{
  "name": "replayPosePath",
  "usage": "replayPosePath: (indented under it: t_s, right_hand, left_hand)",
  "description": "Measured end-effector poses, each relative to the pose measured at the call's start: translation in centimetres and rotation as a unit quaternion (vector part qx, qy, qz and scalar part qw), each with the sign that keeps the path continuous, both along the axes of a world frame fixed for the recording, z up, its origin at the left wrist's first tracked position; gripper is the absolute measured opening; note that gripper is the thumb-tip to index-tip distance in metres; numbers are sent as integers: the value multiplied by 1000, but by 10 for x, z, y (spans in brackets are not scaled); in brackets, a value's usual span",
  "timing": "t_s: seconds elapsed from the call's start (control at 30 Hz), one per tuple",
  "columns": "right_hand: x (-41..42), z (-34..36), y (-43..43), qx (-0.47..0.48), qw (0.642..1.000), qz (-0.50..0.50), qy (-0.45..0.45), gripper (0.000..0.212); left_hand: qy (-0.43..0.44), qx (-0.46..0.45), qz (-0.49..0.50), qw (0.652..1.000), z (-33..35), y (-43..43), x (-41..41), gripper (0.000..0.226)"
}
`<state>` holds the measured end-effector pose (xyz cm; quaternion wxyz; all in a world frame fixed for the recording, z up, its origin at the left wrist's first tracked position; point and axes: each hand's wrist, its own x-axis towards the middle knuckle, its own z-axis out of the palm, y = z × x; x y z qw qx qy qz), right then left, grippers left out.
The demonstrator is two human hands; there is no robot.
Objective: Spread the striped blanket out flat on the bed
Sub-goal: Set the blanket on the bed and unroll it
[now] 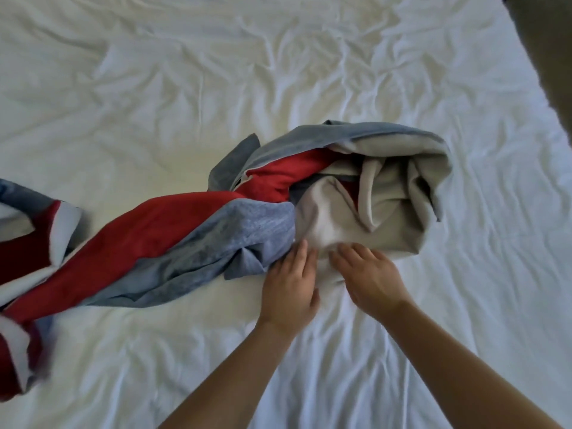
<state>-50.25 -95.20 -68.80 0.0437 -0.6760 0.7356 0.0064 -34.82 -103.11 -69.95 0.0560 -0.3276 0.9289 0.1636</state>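
Note:
The striped blanket (173,236), red, blue-grey and white with a pale underside, lies twisted and bunched across the middle of the bed (216,72), trailing off the left edge of view. Its right end is rolled into a pale bundle. My left hand (289,286) rests palm down at the blanket's near edge, fingertips touching the blue and white fabric. My right hand (370,277) lies beside it, fingers curled into the white fabric. Whether either hand grips cloth is hidden under the fingers.
The bed is covered with a wrinkled white sheet. Its right edge runs diagonally at the upper right, with dark floor (548,41) beyond it.

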Motion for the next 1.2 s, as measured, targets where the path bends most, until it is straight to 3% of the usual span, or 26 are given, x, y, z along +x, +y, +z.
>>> replayPosePath:
  t_s: [0.13, 0.27, 0.4, 0.53, 0.83, 1.2]
  right_hand:
    - [22, -10, -8, -37, 997, -68, 30, 16]
    - [19, -7, -5, -36, 997, -67, 17, 20]
    - [15, 10, 5, 7, 998, -46, 53, 24]
    - [18, 24, 19, 64, 994, -56, 74, 24]
    - [16, 30, 19, 85, 994, -33, 55, 33]
    - [-46, 27, 54, 5, 995, 86, 58, 29]
  left_hand:
    - [49, -54, 7, 997, -5, -1, -7, 42]
    - [100, -73, 25, 992, -5, 1, -5, 32]
    - [78, -75, 10, 994, 5, 12, -6, 18]
    - [52, -73, -4, 996, 19, 26, -5, 20]
    - [31, -57, 15, 998, 23, 33, -7, 23]
    - [68, -65, 115, 989, 16, 86, -54, 18]
